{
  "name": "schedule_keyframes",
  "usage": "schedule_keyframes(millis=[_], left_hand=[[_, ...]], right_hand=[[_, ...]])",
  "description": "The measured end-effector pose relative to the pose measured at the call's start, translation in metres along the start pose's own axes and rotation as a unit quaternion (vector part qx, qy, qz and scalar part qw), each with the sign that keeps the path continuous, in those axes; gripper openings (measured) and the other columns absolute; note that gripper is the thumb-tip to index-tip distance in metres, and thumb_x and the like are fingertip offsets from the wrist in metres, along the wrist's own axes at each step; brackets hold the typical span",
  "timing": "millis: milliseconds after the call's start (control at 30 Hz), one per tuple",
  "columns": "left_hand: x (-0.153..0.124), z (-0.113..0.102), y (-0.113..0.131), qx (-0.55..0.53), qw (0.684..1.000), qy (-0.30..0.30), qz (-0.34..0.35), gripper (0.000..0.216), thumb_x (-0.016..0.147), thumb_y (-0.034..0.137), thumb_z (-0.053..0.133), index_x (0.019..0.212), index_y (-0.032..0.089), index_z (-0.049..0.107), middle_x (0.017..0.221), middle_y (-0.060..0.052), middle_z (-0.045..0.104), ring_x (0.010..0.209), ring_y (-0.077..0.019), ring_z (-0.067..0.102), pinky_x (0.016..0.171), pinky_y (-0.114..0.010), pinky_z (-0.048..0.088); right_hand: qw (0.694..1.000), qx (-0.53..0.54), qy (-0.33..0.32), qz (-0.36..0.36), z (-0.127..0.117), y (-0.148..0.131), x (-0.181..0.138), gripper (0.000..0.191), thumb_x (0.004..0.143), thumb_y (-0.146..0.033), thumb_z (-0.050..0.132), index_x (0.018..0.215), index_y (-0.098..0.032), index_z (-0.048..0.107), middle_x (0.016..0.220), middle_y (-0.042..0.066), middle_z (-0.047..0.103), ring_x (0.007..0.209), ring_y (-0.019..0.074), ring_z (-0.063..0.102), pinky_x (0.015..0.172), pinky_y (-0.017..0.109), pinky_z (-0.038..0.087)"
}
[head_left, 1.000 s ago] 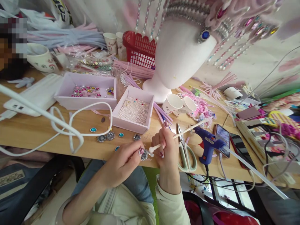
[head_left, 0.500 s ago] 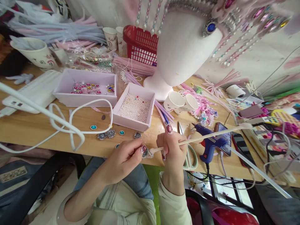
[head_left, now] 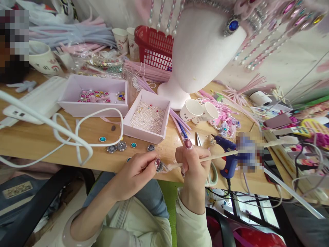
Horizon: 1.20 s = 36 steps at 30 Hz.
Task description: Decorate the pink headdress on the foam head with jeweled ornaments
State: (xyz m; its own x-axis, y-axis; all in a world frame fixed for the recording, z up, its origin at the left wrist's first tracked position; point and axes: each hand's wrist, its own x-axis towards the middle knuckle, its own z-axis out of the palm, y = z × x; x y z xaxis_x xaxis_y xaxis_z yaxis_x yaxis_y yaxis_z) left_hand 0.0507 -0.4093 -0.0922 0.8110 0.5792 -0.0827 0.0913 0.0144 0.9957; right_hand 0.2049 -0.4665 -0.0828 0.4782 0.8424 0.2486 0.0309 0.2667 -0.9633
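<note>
My left hand (head_left: pixel 135 176) is closed in a pinch on a small silver-grey rhinestone ornament (head_left: pixel 160 167), whose far part the fingers hide. My right hand (head_left: pixel 194 166) is wrapped round a cotton swab (head_left: pixel 221 155), thumb on top. One fuzzy tip of the swab points at the ornament, right beside it; whether they touch I cannot tell. The other tip extends far to the right. On the wood near my left hand lie more rhinestone ornaments (head_left: pixel 122 146) and turquoise gems (head_left: pixel 133 145). Scissors (head_left: pixel 213 174) lie partly hidden behind my right hand.
A blue glue gun (head_left: pixel 227 168), partly blurred out, lies at right with its glue stick and cable. Boxes of pearls (head_left: pixel 146 136) and gems (head_left: pixel 95 110) stand ahead. Behind are paper cups (head_left: pixel 191 111), a white mannequin head (head_left: pixel 197 58) and a red basket (head_left: pixel 154 41). A white cable (head_left: pixel 87 145) loops at left.
My right hand has shifted slightly to the right with the cotton swab, covering more of the scissors. My left hand keeps its pinch on the ornament almost in place.
</note>
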Motion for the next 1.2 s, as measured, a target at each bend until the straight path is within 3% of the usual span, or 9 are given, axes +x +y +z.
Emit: schedule_keyframes(millis=[367, 633, 900, 1200], left_hand=[[0.0, 0.0, -0.003, -0.013, 1.0, 0.003, 0.001, 0.029, 0.098, 0.033, 0.037, 0.071, 0.023, 0.036, 0.064, 0.007, 0.032, 0.058, -0.0108, 0.031, 0.054, -0.027, 0.027], [0.0, 0.008, -0.003, -0.022, 0.999, 0.046, 0.001, 0.031, 0.1, 0.034, 0.038, 0.072, 0.022, 0.037, 0.061, 0.008, 0.029, 0.054, -0.0099, 0.027, 0.051, -0.027, 0.024], [-0.001, 0.012, -0.002, -0.031, 0.997, 0.075, 0.007, 0.033, 0.101, 0.035, 0.037, 0.071, 0.023, 0.036, 0.062, 0.007, 0.028, 0.054, -0.0099, 0.026, 0.05, -0.027, 0.023], [-0.001, 0.012, -0.005, -0.051, 0.996, 0.078, -0.009, 0.034, 0.101, 0.041, 0.038, 0.072, 0.023, 0.037, 0.064, 0.007, 0.028, 0.055, -0.0103, 0.028, 0.049, -0.026, 0.024]], right_hand=[[1.0, 0.018, 0.008, 0.009, 0.002, 0.002, -0.003, 0.066, 0.097, -0.044, 0.06, 0.036, -0.021, 0.044, 0.03, -0.006, 0.035, 0.029, 0.0062, 0.029, 0.034, 0.026, 0.018], [0.997, 0.031, 0.072, -0.02, 0.013, 0.004, -0.009, 0.065, 0.096, -0.038, 0.061, 0.037, -0.019, 0.043, 0.03, -0.007, 0.034, 0.028, 0.0049, 0.03, 0.034, 0.023, 0.02], [0.983, -0.03, 0.164, -0.073, 0.018, 0.006, -0.013, 0.066, 0.095, -0.042, 0.061, 0.035, -0.021, 0.042, 0.03, -0.007, 0.033, 0.027, 0.006, 0.03, 0.035, 0.027, 0.02], [0.988, -0.029, 0.134, -0.065, 0.013, 0.01, -0.017, 0.062, 0.098, -0.039, 0.058, 0.039, -0.021, 0.046, 0.032, -0.006, 0.037, 0.03, 0.0069, 0.033, 0.038, 0.028, 0.022]])
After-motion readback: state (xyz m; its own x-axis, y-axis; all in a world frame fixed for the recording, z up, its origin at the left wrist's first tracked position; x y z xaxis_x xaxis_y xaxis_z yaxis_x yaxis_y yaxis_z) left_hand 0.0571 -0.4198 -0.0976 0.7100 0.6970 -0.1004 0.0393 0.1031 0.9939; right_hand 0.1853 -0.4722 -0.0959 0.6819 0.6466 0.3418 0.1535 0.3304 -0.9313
